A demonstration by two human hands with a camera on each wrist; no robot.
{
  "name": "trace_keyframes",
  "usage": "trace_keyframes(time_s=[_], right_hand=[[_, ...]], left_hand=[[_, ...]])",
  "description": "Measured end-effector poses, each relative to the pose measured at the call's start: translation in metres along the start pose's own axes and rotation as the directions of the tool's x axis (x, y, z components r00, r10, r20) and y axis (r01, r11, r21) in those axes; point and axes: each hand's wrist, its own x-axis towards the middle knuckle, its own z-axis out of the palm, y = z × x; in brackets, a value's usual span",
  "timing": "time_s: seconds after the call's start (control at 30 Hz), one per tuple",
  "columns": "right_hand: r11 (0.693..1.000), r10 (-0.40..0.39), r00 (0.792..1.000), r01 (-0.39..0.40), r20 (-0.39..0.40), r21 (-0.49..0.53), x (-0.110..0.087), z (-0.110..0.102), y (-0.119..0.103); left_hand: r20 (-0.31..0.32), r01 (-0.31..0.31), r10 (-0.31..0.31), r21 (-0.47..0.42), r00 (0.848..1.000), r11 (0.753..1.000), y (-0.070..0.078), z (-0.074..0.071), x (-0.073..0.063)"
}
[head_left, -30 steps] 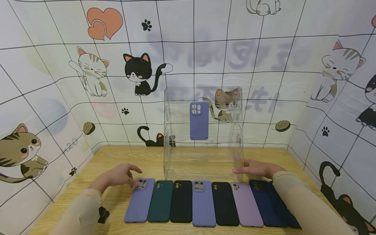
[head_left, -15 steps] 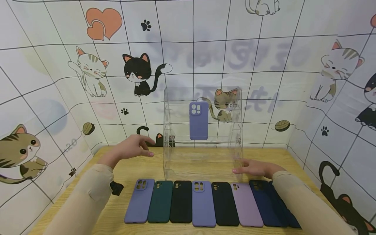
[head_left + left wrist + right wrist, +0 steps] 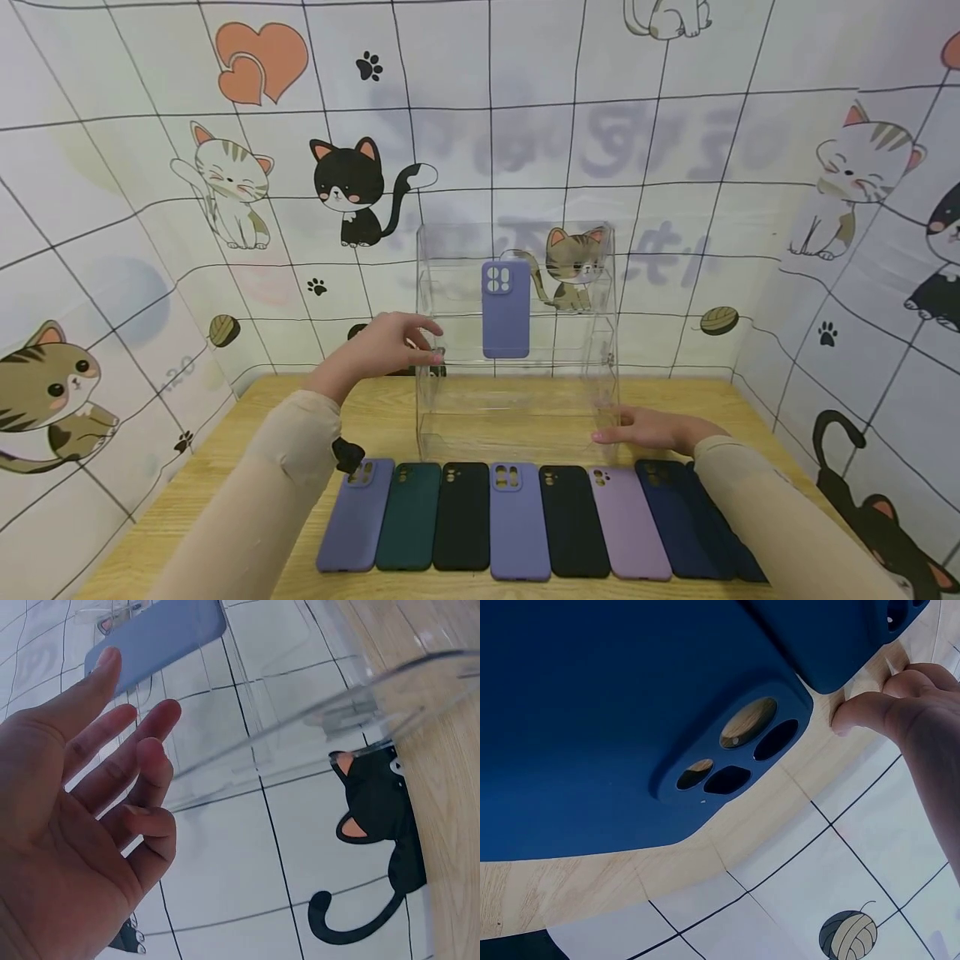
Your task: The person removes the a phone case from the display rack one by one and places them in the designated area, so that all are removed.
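Observation:
A clear stepped display rack (image 3: pixel 517 402) stands upright on the table, with a periwinkle phone case (image 3: pixel 506 321) propped on an upper step. My left hand (image 3: pixel 386 346) is at the rack's left side, its fingers loosely bent and nothing in them. In the left wrist view, the palm and bent fingers of that left hand (image 3: pixel 97 802) show beside the rack's clear side edge. Low on the rack's right side, my right hand (image 3: pixel 651 427) holds the side panel between thumb and fingers. The right wrist view shows this hand (image 3: pixel 922 712) beyond a navy phone case (image 3: pixel 607 735).
Along the table (image 3: pixel 292 417) in front of the rack lies a row of several phone cases, including a periwinkle one (image 3: pixel 356 525), a green one (image 3: pixel 408 517), black ones, a lilac one (image 3: pixel 630 525) and navy ones. A cat-patterned backdrop (image 3: pixel 487 125) encloses the back and sides.
My left hand has risen from the leftmost periwinkle case, moving forward and right to the rack's left side. My right hand and the cases have stayed in place.

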Motion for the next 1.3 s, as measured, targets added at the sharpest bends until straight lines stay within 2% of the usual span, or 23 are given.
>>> trace_keyframes(time_s=[0.23,0.57,0.8,1.13,1.3], right_hand=[[1.000,0.004,1.000,-0.004,-0.001,0.000,0.000,-0.001,-0.001],[1.000,0.012,1.000,-0.012,-0.006,-0.008,0.001,-0.001,0.001],[1.000,0.011,1.000,-0.011,-0.005,-0.009,0.001,-0.001,0.000],[1.000,0.013,1.000,-0.013,-0.001,0.001,-0.001,-0.001,-0.002],[1.000,0.011,1.000,-0.011,0.004,0.005,0.000,-0.001,-0.002]], left_hand=[[0.001,-0.011,0.011,-0.023,1.000,1.000,0.017,0.004,0.016],[-0.080,-0.002,-0.002,-0.051,0.997,0.999,0.030,0.015,0.038],[-0.147,0.005,-0.017,-0.078,0.989,0.997,0.040,0.022,0.051],[-0.201,0.047,-0.051,-0.028,0.978,0.999,0.048,0.029,0.070],[-0.225,0.061,-0.060,-0.004,0.972,0.998,0.052,0.027,0.078]])
